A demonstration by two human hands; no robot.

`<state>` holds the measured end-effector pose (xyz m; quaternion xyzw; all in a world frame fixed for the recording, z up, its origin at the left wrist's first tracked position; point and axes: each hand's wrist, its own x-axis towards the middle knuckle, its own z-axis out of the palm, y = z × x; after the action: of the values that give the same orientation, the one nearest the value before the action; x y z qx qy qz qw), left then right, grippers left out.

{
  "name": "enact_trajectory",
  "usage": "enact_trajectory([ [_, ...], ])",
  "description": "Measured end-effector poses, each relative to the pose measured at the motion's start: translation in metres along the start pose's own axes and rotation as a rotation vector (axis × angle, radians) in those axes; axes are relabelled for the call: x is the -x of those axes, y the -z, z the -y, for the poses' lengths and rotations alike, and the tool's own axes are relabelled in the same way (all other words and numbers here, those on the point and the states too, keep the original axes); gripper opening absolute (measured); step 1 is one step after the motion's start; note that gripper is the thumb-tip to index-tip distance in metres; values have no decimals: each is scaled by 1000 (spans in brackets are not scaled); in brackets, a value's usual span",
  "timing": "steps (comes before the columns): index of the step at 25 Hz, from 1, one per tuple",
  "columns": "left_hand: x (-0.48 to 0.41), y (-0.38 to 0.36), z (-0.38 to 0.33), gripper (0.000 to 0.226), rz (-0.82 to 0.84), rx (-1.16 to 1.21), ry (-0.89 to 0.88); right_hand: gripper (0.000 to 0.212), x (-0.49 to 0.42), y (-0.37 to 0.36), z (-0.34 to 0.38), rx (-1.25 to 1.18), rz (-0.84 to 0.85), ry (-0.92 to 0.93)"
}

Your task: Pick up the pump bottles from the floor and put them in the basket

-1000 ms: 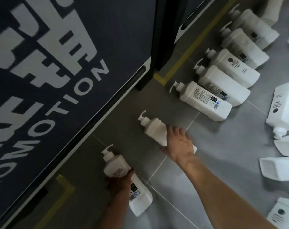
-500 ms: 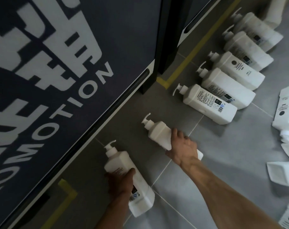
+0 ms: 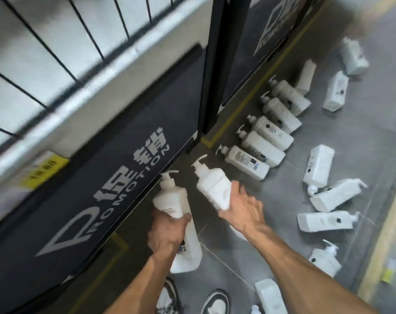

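Observation:
My left hand [image 3: 166, 233] grips a white pump bottle [image 3: 173, 198] around its middle, pump end pointing up and away, lifted off the floor. My right hand [image 3: 243, 208] holds a second white pump bottle [image 3: 211, 184] from below, also raised. Several more white pump bottles lie on the grey tiled floor, a neat row [image 3: 264, 134] by the yellow line and scattered ones [image 3: 326, 220] to the right. The wire basket [image 3: 56, 64] with black bars and a pale rim rises at upper left above a dark panel.
The dark PROMOTION panel [image 3: 115, 189] stands close on my left, with a black post [image 3: 211, 64] beside it. Yellow floor tape [image 3: 244, 100] runs along the panel. My two shoes [image 3: 215, 304] show at the bottom, next to another bottle [image 3: 270, 295].
Both hands have lifted their bottles off the floor. The view has pulled back and tilted up, bringing the wire basket, my shoes and more scattered bottles into sight.

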<state>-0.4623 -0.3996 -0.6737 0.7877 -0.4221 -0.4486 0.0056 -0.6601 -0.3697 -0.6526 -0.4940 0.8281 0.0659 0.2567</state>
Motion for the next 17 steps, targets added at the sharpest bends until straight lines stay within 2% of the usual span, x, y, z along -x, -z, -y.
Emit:
enact_trajectory([
  [5,139,114,-71,74,-12,-74,-146,69,105,153,13,-64,-104,22],
  [9,240,198,-106,70,-21,-86,-246,76,192,251,28,-192,-126,-49],
  [17,395,327,-125,71,-11,94,-438,71,350,383,76,-408,-284,-145],
])
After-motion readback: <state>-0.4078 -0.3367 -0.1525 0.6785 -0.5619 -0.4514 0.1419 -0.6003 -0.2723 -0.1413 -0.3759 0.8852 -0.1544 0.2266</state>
